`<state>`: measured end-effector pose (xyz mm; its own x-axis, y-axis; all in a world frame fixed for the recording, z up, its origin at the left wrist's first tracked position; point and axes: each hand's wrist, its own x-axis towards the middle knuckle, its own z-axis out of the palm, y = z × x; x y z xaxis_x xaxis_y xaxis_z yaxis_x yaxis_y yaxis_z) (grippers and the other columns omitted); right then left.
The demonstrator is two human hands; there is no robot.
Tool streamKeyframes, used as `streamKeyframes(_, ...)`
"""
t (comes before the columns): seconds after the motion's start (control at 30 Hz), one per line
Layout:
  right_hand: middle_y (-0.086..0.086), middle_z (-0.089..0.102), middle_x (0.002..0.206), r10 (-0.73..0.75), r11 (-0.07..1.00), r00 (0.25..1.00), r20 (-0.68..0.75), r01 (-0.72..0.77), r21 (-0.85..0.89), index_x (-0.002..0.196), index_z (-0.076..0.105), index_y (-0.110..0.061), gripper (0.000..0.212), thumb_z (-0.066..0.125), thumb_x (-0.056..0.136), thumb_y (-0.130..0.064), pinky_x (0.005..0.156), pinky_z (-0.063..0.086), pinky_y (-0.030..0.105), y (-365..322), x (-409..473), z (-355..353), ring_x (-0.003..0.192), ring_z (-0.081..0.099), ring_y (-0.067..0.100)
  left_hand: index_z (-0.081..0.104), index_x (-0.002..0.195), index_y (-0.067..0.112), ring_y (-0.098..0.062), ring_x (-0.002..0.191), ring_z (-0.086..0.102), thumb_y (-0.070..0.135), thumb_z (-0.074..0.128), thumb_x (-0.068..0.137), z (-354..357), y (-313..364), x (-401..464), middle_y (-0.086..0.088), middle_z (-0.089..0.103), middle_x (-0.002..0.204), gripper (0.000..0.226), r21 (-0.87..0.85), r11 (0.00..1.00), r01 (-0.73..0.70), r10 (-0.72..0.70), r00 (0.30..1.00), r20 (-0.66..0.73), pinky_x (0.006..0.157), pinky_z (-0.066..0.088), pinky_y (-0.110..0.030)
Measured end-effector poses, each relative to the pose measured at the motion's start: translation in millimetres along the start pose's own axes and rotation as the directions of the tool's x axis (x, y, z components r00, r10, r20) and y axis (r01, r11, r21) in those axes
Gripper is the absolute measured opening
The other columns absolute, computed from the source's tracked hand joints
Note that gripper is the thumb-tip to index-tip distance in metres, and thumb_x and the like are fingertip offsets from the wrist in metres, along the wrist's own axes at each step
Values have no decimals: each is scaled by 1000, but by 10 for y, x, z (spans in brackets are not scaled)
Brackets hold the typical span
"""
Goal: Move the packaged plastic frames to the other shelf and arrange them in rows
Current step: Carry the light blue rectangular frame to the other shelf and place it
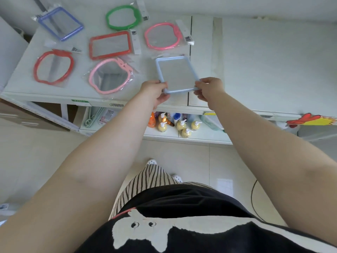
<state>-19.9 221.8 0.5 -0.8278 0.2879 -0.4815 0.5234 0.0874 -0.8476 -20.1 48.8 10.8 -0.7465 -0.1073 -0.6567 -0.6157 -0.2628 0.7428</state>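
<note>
A light blue rectangular frame (176, 73) in clear packaging is held at its near corners, my left hand (155, 91) on the left corner and my right hand (209, 87) on the right. It sits at the right end of the white shelf top (21, 70). Laid out in rows to its left are a pink apple-shaped frame (110, 75), a red apple-shaped frame (53, 66), a red rectangular frame (110, 45), a pink round frame (162, 35), a green frame (124, 17) and a blue rectangular frame (61, 22).
A second white shelf top (273, 70) stretches to the right. Below the front edge, a lower shelf carries pump bottles (180, 125) and packaged hangers (94, 115). A red-and-yellow paper tag (310, 119) sticks on the right shelf edge. Tiled floor lies underfoot.
</note>
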Motion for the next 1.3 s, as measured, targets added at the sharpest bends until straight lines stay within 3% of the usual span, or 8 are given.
streamKeyframes(0.23,8,62,73,80,923,996,-30,-63,379,100,60,-7,15,66,86,-7,54,55,16,-67,-478,-305,57,61,14,55,83,2,-17,76,59,-1,60,89,25,163,-384,-10,59,83,8,-71,996,56,-38,973,226,53,59,-20)
streamKeyframes(0.37,9,65,81,95,849,994,-47,-56,525,93,63,-9,13,71,83,-7,69,60,22,36,-767,-454,57,66,16,53,78,3,-16,72,59,0,58,91,43,126,-628,-9,57,80,14,-21,998,58,-50,958,281,72,55,-22)
streamKeyframes(0.47,9,68,79,121,800,989,-88,-45,598,93,63,-9,15,72,81,-5,79,60,27,171,-1009,-555,55,68,16,54,76,3,-16,71,58,1,59,90,51,10,-799,-9,57,78,15,-29,996,85,-71,949,308,57,58,-20)
streamKeyframes(0.63,7,69,82,161,773,976,-149,-30,633,104,62,-10,23,71,83,-7,59,57,18,440,-1556,-741,52,69,12,54,74,4,-12,53,62,0,59,90,55,-344,-1101,-7,60,64,18,-14,995,95,-84,936,342,53,56,-18)
streamKeyframes(0.73,7,69,84,187,766,969,-162,-40,642,93,61,-12,14,70,84,-7,53,54,19,623,-1801,-932,53,69,11,55,76,5,-13,64,59,0,58,91,121,-587,-1250,-8,57,73,16,10,994,111,-107,915,389,50,56,-18)
streamKeyframes(1.0,13,67,91,166,737,961,-220,27,675,111,59,-3,26,67,87,-4,70,60,22,1030,-2058,-1723,68,70,18,58,78,5,-13,67,59,-1,60,89,728,-998,-1625,-7,58,75,12,74,989,128,-148,873,466,50,57,-19)
streamKeyframes(1.17,17,65,96,148,719,960,-236,60,692,103,59,-1,17,64,88,0,70,60,22,1195,-2100,-2455,64,69,18,59,76,4,-12,51,65,-1,62,88,1398,-1321,-1872,-5,65,51,13,46,987,151,-154,866,476,50,58,-21)
streamKeyframes(1.3,17,65,96,138,728,963,-233,61,683,103,60,-1,16,65,87,0,70,60,22,1372,-2080,-3121,67,69,18,59,77,5,-11,50,65,0,61,88,1958,-1682,-2094,-5,63,61,13,28,988,149,-144,872,468,50,58,-20)
